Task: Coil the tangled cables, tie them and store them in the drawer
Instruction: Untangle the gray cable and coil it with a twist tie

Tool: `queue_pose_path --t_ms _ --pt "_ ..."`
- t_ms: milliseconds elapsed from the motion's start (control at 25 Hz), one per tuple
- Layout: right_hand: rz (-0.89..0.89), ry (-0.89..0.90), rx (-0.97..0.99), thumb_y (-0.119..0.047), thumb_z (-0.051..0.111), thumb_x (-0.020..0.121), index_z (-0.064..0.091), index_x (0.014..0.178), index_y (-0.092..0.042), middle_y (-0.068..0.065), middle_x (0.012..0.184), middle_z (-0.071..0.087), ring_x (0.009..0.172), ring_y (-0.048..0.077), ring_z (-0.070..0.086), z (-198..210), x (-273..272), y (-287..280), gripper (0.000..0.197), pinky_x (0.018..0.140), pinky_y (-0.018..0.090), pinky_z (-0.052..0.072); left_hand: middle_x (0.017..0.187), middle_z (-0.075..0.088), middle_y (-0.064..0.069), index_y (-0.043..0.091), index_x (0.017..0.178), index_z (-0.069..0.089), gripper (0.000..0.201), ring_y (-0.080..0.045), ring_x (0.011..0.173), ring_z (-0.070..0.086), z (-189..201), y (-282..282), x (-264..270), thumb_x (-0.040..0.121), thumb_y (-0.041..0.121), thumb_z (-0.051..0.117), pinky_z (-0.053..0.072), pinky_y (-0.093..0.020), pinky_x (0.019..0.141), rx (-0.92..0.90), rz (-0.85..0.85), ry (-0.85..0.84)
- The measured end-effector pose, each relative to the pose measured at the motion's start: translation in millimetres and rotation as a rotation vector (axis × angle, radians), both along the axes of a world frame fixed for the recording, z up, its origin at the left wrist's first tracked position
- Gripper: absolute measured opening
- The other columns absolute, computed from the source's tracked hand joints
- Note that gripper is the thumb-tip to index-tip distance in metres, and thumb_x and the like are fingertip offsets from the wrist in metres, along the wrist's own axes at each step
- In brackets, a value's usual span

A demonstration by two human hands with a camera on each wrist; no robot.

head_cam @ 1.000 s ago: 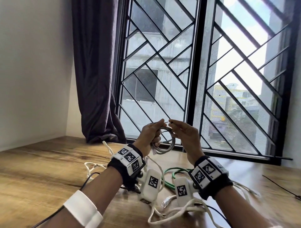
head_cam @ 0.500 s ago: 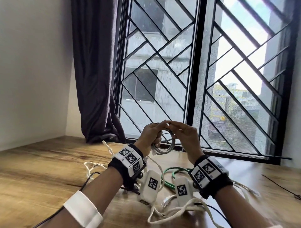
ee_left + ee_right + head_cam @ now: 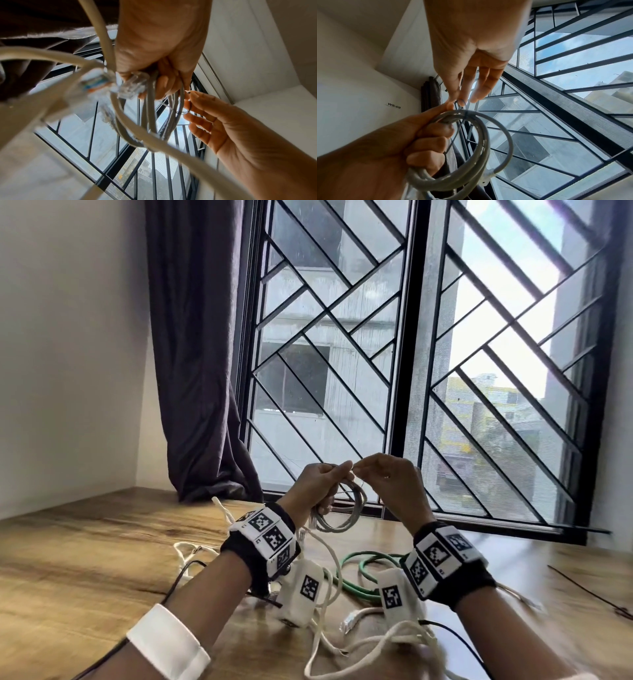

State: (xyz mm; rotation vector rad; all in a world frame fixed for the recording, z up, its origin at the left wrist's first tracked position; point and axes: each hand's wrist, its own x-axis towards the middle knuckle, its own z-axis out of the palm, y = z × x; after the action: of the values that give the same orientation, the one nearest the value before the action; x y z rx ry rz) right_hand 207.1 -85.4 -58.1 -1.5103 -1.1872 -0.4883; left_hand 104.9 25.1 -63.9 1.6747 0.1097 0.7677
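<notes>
Both hands are raised above the table (image 3: 85,546), close in front of the window grille (image 3: 342,392). Under them the table is littered with a green cable (image 3: 363,568) and white cables (image 3: 346,659). To the left bare wood runs to the curtain (image 3: 198,371).
</notes>
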Motion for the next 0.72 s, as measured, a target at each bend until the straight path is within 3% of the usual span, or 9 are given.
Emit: queue_pose_path --t_ms 120,200,360,480,600,720 --pt "-0.166 0.031 -0.013 -0.031 0.07 0.08 0.073 0.076 -0.028 -0.011 0.073 0.069 0.073 0.007 0.065 0.6 6.9 -2.1 0.006 0.066 0.02 0.044 0.045 0.027 0.011 0.019 0.079 0.045 0.026 -0.002 0.032 0.021 6.7 0.3 -6.4 0.095 0.039 0.05 0.02 -0.011 0.031 0.006 -0.138 0.135" --pt "-0.191 0.074 -0.051 -0.031 0.07 0.079 0.074 0.077 -0.025 -0.01 0.074 0.069 0.076 0.009 0.064 -1.3 10.7 0.5 0.007 0.07 0.025 0.046 0.046 0.026 0.011 0.022 0.08 0.043 0.021 -0.001 0.033 0.019 13.1 7.4 -12.0 0.096 0.035 0.049 0.018 -0.011 0.029 -0.036 -0.226 0.158" --pt "-0.037 0.169 -0.068 -0.024 0.071 0.078 0.074 0.074 -0.019 -0.006 0.065 0.066 0.064 0.008 0.058 -5.4 8.0 5.6 0.007 0.062 0.026 0.044 0.046 0.026 0.009 0.022 0.093 0.058 0.012 -0.002 0.032 0.02 10.0 4.4 -13.1 0.098 0.025 0.048 0.02 -0.011 0.029 -0.005 -0.12 0.196" --pt "0.003 0.177 -0.054 -0.024 0.071 0.077 0.072 0.071 -0.023 -0.004 0.067 0.069 0.063 0.007 0.058 -4.0 4.8 4.5 0.007 0.06 0.026 0.045 0.049 0.024 0.007 0.02 0.09 0.063 0.013 -0.003 0.034 0.02 3.0 -1.3 -7.4 0.095 0.028 0.054 0.021 -0.012 0.03 0.035 -0.078 0.217" --pt "-0.122 0.083 -0.107 -0.032 0.069 0.079 0.068 0.072 -0.03 -0.015 0.07 0.064 0.071 0.008 0.058 -3.3 0.5 5.3 0.007 0.067 0.025 0.043 0.046 0.022 0.009 0.021 0.086 0.064 0.015 -0.003 0.033 0.018 4.0 1.2 -9.0 0.094 0.03 0.055 0.018 -0.013 0.031 -0.025 -0.087 0.236" --pt "-0.281 0.072 -0.096 -0.036 0.062 0.084 0.068 0.084 -0.027 -0.011 0.085 0.065 0.085 0.014 0.059 -0.1 -1.6 2.9 0.011 0.07 0.027 0.039 0.045 0.019 0.011 0.023 0.084 0.065 0.017 -0.002 0.031 0.015 8.4 2.2 -13.1 0.093 0.031 0.053 0.017 -0.011 0.031 -0.05 -0.132 0.322"
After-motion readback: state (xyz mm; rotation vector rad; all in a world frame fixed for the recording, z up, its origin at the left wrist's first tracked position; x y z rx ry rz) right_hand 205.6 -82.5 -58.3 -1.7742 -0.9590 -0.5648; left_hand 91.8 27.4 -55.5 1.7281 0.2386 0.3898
